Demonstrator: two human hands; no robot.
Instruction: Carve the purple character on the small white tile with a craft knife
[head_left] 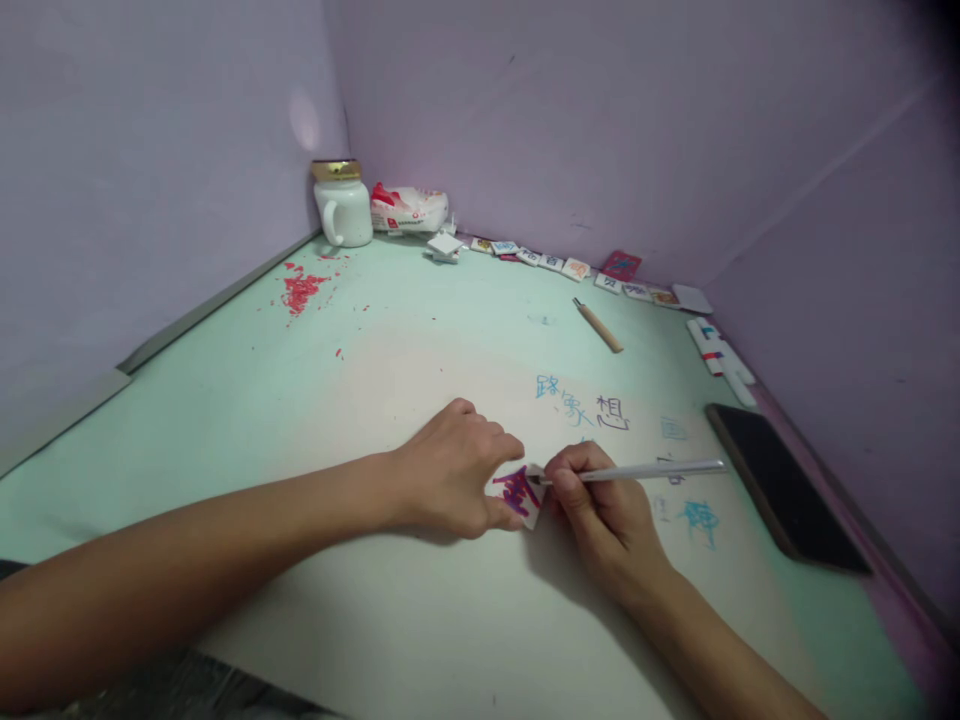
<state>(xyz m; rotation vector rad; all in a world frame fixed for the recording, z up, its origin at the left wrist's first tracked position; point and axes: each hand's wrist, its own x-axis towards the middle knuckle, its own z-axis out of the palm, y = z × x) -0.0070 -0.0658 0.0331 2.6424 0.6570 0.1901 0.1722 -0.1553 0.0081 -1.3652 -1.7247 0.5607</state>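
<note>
A small white square block (529, 513) with a purple and red character drawn on it lies near the middle of the table. The thumb and fingers of my left hand (459, 470) clasp it from the left. In my right hand (604, 510) is a slim silver craft knife (652, 470), held like a pen with its handle pointing right. Its dark tip rests on or just over the block's face; exact contact I cannot make out. A wooden-handled carving tool (600, 328) lies beyond my hands.
Red shavings (301, 291) are scattered at the back left, near a white lidded mug (345, 212) and a red-and-white packet (409, 209). Several marked blocks (551, 262) line the back wall. A dark phone (784, 490) lies right. Handwritten characters mark the pale green table (225, 420).
</note>
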